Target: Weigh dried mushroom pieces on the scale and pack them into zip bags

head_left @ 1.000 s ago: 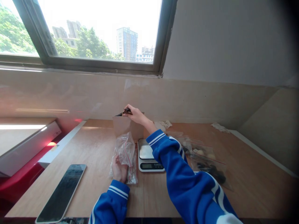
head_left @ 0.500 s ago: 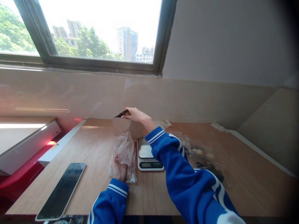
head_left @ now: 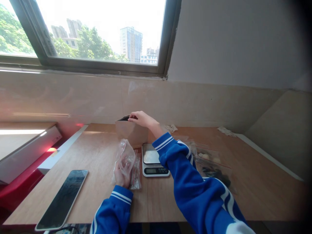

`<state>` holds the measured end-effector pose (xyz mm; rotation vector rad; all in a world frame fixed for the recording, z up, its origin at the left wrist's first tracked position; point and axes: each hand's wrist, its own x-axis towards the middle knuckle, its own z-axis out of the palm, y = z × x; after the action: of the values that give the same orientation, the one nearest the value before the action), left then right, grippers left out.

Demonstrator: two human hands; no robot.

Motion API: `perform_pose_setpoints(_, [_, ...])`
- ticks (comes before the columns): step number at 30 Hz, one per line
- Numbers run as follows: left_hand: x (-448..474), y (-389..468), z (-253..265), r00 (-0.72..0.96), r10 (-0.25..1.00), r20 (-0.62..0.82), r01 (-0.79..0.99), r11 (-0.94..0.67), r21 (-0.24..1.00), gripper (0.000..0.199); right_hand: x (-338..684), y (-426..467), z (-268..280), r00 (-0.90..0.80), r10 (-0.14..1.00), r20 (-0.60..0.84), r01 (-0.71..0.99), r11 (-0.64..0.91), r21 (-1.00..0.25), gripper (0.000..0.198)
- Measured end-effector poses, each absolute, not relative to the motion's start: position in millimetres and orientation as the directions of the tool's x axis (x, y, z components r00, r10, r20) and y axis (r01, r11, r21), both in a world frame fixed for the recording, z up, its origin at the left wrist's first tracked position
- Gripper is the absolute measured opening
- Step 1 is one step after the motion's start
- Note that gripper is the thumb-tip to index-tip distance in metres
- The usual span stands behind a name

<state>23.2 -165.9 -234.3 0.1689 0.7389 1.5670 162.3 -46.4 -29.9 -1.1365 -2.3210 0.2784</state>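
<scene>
A clear zip-lock bag (head_left: 127, 150) with a red seal line is in my left hand (head_left: 123, 174), whose fingers show through the plastic. More flat clear bags (head_left: 136, 175) lie beneath and beside it. Behind them stands a brown paper bag (head_left: 131, 134), its dark mouth open at the top. My right hand (head_left: 141, 118) reaches across to that mouth, fingers curled in a pinch at the rim; the inside of the bag is hidden. A white kitchen scale (head_left: 156, 171) with a metal plate sits between my arms, partly covered by my right sleeve.
At the left front lies a phone (head_left: 63, 198). To the right, partly behind my right sleeve, are zip bags (head_left: 212, 156) with pale and dark contents. Crumpled whitish scraps (head_left: 170, 128) lie at the table's back edge, against the tiled wall (head_left: 195, 104).
The brown pieces seen at my right hand in the paper bag's mouth no longer show. My left hand has shifted slightly, and the clear bag now stands more puffed over its fingers.
</scene>
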Motion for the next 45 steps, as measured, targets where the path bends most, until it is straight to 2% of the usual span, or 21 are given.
perform_pose_setpoints(3, [25, -166, -231, -0.134, 0.931, -0.340, -0.854, 0.066, 0.517, 0.016, 163, -79, -35, -0.335, 0.732, 0.594, 0.646, 0.637, -0.420, 0.020])
perform_pose_setpoints(5, [28, -166, -228, -0.127, 0.942, -0.312, -0.843, 0.063, 0.533, 0.011, 164, -108, -50, -0.149, 0.750, 0.645, 0.625, 0.577, -0.526, 0.028])
perform_pose_setpoints(7, [32, -167, -224, -0.149, 0.964, -0.220, -0.806, 0.010, 0.591, 0.011, 166, -133, -74, -0.047, 0.820, 0.571, 0.582, 0.487, -0.652, 0.032])
perform_pose_setpoints(10, [37, -170, -219, -0.188, 0.979, -0.081, -0.701, -0.076, 0.709, 0.017, 173, -154, -117, -0.022, 0.924, 0.383, 0.448, 0.351, -0.822, 0.037])
perform_pose_setpoints(14, [34, -178, -211, -0.185, 0.982, 0.035, -0.484, -0.122, 0.867, 0.011, 193, -154, -148, 0.109, 0.957, 0.268, 0.112, 0.256, -0.960, 0.034])
perform_pose_setpoints(16, [30, -184, -205, -0.124, 0.989, 0.083, -0.367, -0.124, 0.922, 0.012, 203, -152, -150, 0.140, 0.959, 0.246, 0.001, 0.249, -0.969, 0.033])
perform_pose_setpoints(18, [25, -189, -199, -0.027, 0.997, 0.076, -0.332, -0.081, 0.940, 0.016, 209, -155, -147, 0.148, 0.956, 0.253, -0.027, 0.260, -0.965, 0.031])
perform_pose_setpoints(21, [22, -196, -189, 0.141, 0.989, -0.039, -0.362, 0.089, 0.928, 0.031, 210, -164, -142, 0.136, 0.948, 0.289, -0.024, 0.295, -0.955, 0.028])
perform_pose_setpoints(24, [25, -201, -180, 0.252, 0.958, -0.136, -0.241, 0.198, 0.950, 0.043, 206, -174, -141, 0.105, 0.946, 0.308, -0.006, 0.310, -0.951, 0.027])
perform_pose_setpoints(26, [28, -203, -175, 0.222, 0.971, -0.091, -0.176, 0.132, 0.976, 0.040, 202, -178, -142, 0.104, 0.947, 0.303, 0.012, 0.304, -0.953, 0.028])
perform_pose_setpoints(29, [29, -205, -169, 0.042, 0.999, 0.033, -0.155, -0.027, 0.988, 0.034, 197, -179, -144, 0.117, 0.951, 0.286, 0.031, 0.285, -0.958, 0.033])
perform_pose_setpoints(32, [23, -207, -165, -0.098, 0.995, -0.006, -0.169, -0.011, 0.986, 0.041, 192, -179, -146, 0.129, 0.949, 0.288, 0.052, 0.283, -0.958, 0.036])
perform_pose_setpoints(35, [18, -208, -161, -0.094, 0.990, -0.103, -0.254, 0.076, 0.964, 0.050, 187, -182, -144, 0.071, 0.953, 0.296, 0.060, 0.292, -0.955, 0.039])
perform_pose_setpoints(37, [19, -206, -158, -0.080, 0.991, -0.110, -0.266, 0.085, 0.960, 0.048, 185, -186, -143, 0.026, 0.952, 0.306, 0.061, 0.304, -0.951, 0.042])
perform_pose_setpoints(42, [28, -201, -151, -0.065, 0.997, -0.029, -0.158, 0.018, 0.987, 0.040, 180, -190, -142, 0.078, 0.938, 0.339, 0.096, 0.332, -0.939, 0.047])
perform_pose_setpoints(45, [28, -201, -148, -0.095, 0.995, 0.025, -0.107, -0.035, 0.994, 0.037, 180, -187, -147, 0.092, 0.942, 0.324, 0.050, 0.321, -0.946, 0.049])
